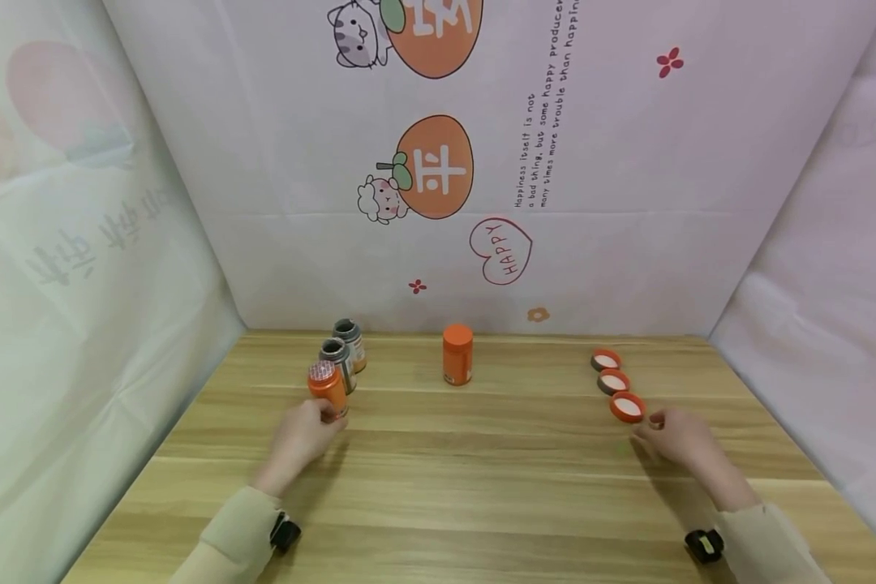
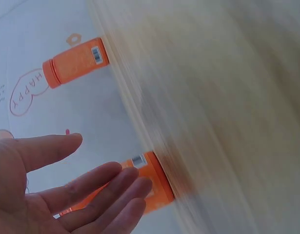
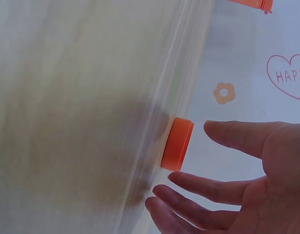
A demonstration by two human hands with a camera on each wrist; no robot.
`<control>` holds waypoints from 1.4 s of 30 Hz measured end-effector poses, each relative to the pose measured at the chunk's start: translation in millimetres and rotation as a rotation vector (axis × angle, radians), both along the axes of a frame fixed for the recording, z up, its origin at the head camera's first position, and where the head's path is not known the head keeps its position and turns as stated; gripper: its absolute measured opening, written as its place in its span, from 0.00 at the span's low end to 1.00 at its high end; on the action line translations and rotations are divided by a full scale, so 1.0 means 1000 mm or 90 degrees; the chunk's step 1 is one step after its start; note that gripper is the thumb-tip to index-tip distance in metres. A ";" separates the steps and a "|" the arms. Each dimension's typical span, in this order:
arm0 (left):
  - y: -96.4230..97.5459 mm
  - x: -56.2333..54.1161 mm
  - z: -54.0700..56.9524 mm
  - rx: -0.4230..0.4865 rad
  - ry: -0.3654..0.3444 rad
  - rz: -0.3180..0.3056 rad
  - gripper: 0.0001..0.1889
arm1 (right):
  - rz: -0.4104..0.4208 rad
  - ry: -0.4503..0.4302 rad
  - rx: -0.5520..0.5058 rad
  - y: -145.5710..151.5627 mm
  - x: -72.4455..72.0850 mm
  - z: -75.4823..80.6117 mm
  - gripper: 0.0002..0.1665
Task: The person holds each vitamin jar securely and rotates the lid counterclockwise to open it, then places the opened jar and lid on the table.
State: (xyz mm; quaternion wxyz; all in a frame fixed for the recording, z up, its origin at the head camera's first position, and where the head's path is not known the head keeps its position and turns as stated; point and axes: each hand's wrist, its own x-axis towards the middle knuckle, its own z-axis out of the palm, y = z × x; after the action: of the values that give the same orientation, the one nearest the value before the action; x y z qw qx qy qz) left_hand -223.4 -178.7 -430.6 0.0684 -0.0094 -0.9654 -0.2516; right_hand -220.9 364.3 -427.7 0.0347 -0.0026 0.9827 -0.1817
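My left hand (image 1: 305, 434) is beside the front orange jar (image 1: 328, 389), whose top has a silvery patterned seal. In the left wrist view the thumb stands apart and the loosely bent fingers overlap the jar without gripping it. Two grey-necked jars without lids stand just behind, a nearer jar (image 1: 338, 354) and a farther jar (image 1: 348, 330). My right hand (image 1: 677, 435) is close to the nearest orange lid (image 1: 627, 407), which lies with its white inside up. In the right wrist view, thumb and fingers are spread around that lid (image 3: 177, 145), holding nothing.
A capped orange jar (image 1: 457, 357) stands at the middle back of the wooden table (image 1: 438, 487). Two more upturned lids, a middle lid (image 1: 613, 382) and a far lid (image 1: 605, 360), line up behind the nearest one. A printed white sheet (image 1: 591, 268) hangs behind the table.
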 end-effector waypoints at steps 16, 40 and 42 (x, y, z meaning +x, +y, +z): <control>0.036 -0.009 -0.002 0.058 -0.004 -0.085 0.18 | 0.040 0.045 0.004 -0.031 0.002 -0.007 0.32; 0.074 -0.027 -0.001 0.055 0.008 -0.123 0.23 | 0.130 0.102 -0.057 -0.068 -0.005 -0.010 0.32; 0.077 -0.030 -0.002 0.045 0.009 -0.122 0.23 | 0.134 0.101 -0.062 -0.069 -0.006 -0.010 0.32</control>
State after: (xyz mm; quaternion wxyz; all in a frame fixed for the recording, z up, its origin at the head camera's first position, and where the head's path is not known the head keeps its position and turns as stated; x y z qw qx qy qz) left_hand -253.3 -101.4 -432.2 0.0511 -0.1007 -0.9501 -0.2908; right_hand -227.0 294.9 -437.4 -0.0248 -0.1217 0.9668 -0.2235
